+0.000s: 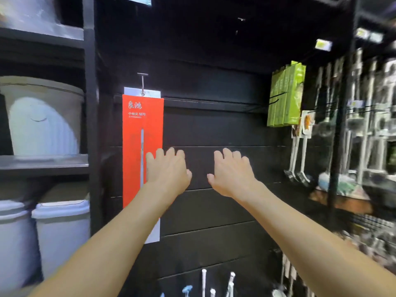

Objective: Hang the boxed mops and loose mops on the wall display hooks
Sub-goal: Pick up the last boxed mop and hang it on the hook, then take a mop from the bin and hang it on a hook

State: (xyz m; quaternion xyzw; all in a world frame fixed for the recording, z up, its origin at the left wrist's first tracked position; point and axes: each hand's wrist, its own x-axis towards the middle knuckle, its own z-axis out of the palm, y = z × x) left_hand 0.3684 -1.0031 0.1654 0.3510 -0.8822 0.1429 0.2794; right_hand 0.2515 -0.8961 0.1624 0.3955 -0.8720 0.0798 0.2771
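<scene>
A tall red mop box [137,129] hangs from a metal wall hook [142,82] on the black slatted wall [214,129]. My left hand [167,170] is raised in front of the box's lower right part, fingers relaxed, holding nothing. Whether it touches the box I cannot tell. My right hand [232,172] is raised to the right of it before the bare wall, fingers spread and empty. Handle tops of loose mops [203,281] stick up at the bottom edge, below my arms.
Green boxes [287,95] hang at the upper right, with white-handled tools [300,155] below them. Grey shelving on the left carries a large white bin [42,116] and lidded bins [60,232]. A blurred rack of packaged goods [368,116] fills the right side.
</scene>
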